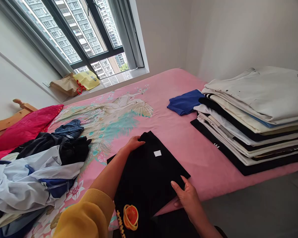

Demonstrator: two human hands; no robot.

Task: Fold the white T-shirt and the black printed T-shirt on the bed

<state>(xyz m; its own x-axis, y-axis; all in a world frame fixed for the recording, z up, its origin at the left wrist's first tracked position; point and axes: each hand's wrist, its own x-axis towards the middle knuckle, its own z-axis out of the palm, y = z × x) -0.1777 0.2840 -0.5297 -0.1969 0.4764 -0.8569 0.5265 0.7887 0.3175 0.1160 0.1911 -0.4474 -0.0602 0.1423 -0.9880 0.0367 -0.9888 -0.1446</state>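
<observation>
A black T-shirt [149, 172] lies partly folded on the near part of the bed, its lower end running out of view. It has a small white patch near its far end and an orange-red print with yellow lettering low on the left. My left hand [136, 143] grips its far left edge, fingers closed on the cloth. At the near right edge, my right hand [187, 195] holds the fabric, thumb on top and the other fingers partly hidden beneath it.
A tall stack of folded clothes [258, 99] stands on the right by the bed's edge, with a folded blue garment [185, 101] beside it. Loose clothes [39, 172] are heaped on the left near a red pillow [27, 127]. Bags [86, 80] sit by the window.
</observation>
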